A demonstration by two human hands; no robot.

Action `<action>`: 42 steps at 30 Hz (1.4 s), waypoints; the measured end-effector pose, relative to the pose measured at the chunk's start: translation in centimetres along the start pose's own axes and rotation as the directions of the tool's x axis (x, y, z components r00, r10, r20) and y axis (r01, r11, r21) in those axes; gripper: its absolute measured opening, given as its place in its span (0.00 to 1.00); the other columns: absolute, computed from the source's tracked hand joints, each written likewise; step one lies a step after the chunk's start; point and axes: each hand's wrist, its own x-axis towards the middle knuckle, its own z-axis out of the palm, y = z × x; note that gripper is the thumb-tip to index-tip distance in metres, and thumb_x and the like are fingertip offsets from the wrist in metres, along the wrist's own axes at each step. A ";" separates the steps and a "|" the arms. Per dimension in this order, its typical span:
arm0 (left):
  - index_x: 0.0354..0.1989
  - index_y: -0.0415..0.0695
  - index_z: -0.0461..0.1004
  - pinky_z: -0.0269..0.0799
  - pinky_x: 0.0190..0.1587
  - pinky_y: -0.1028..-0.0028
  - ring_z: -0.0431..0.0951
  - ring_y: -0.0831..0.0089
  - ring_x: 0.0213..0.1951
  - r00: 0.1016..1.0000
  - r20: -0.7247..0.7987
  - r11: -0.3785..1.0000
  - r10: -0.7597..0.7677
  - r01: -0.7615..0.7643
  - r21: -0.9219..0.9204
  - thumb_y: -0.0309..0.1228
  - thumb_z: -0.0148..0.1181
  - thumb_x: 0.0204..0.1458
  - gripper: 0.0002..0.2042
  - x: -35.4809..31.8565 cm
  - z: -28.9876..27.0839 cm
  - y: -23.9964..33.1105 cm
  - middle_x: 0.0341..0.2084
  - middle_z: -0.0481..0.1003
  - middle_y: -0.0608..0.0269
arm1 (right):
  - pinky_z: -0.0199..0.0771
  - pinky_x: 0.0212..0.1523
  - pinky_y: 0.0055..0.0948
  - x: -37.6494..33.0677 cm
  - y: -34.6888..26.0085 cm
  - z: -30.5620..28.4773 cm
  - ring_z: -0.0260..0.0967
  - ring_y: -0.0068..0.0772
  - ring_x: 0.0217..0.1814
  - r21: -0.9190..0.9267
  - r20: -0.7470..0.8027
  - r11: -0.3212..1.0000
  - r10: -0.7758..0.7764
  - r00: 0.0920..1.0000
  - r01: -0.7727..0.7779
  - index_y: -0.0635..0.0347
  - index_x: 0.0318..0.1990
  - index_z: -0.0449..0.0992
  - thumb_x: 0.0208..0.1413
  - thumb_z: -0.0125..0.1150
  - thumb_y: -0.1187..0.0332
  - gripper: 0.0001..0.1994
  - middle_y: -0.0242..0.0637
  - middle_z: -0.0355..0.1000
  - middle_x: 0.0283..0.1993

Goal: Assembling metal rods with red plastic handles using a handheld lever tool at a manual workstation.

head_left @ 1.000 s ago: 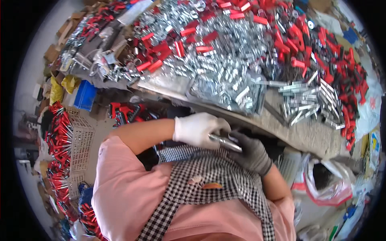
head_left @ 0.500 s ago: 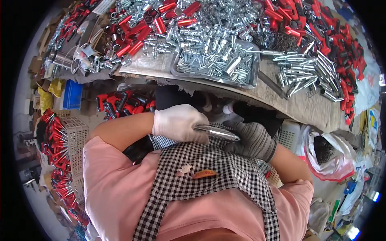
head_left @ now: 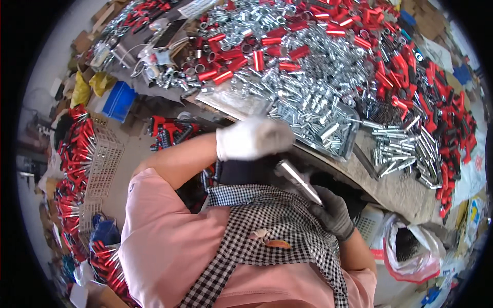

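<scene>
Nearest the camera is the person's pink shirt (head_left: 169,246) with a black-and-white checked apron (head_left: 267,226) over the chest. Just above the apron, the right hand (head_left: 333,211), in a dark grey glove, is closed around the lower end of a shiny metal tube (head_left: 297,179), which slants up and to the left from that grip. The left hand (head_left: 252,138), in a white glove, is blurred and sits just above the tube's upper end, apart from the right hand; whether it touches the tube or grips anything cannot be told. Beyond the hands runs the edge of the worktop (head_left: 395,190), where a shallow metal tray (head_left: 241,105) holds a heap of short silver tubes (head_left: 313,110). Farther back the worktop is piled with more silver parts mixed with red sleeves (head_left: 241,59) and red-and-black handles (head_left: 441,102). To the left, down on the floor, stand a pale plastic crate (head_left: 105,159), bundles of red-handled pieces (head_left: 74,149) and a blue box (head_left: 119,101). At the lower right, a red-and-white plastic bag (head_left: 416,251) sits beside a white basket (head_left: 368,226).
</scene>
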 end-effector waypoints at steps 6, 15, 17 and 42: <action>0.44 0.40 0.72 0.75 0.47 0.56 0.79 0.47 0.40 0.732 -0.616 0.482 -0.293 0.669 0.566 0.42 0.65 0.46 0.22 0.3 -9.4 -10.4 0.34 0.79 0.45 | 0.64 0.40 0.14 -0.1 0.8 0.6 0.64 0.12 0.39 0.584 -0.040 0.792 0.244 0.969 -0.175 0.70 0.62 0.66 0.58 0.64 0.50 0.35 0.27 0.72 0.42; 0.50 0.43 0.72 0.74 0.45 0.58 0.80 0.48 0.41 0.660 -0.710 0.694 -0.245 0.630 0.347 0.40 0.64 0.49 0.22 1.0 -12.3 -11.7 0.34 0.79 0.43 | 0.52 0.17 0.16 1.3 -1.3 2.4 0.56 0.15 0.16 0.650 -0.110 0.753 0.224 0.968 -0.101 0.69 0.61 0.65 0.57 0.62 0.50 0.33 0.27 0.64 0.22; 0.55 0.40 0.68 0.75 0.43 0.61 0.81 0.55 0.39 0.562 -0.827 0.890 -0.026 0.390 0.236 0.33 0.60 0.52 0.22 0.2 -12.7 -12.4 0.38 0.79 0.46 | 0.52 0.17 0.16 1.4 -1.1 2.7 0.56 0.16 0.16 0.677 -0.109 0.731 0.208 0.972 -0.080 0.68 0.61 0.64 0.57 0.62 0.51 0.33 0.27 0.64 0.22; 0.66 0.49 0.53 0.71 0.56 0.53 0.75 0.51 0.52 0.976 -0.181 0.151 0.120 -0.199 -0.968 0.25 0.57 0.56 0.30 2.4 8.2 1.6 0.49 0.71 0.47 | 0.55 0.19 0.17 1.9 -1.1 5.4 0.57 0.19 0.17 0.848 -0.093 0.531 0.124 0.988 0.013 0.64 0.59 0.66 0.60 0.61 0.55 0.27 0.27 0.64 0.23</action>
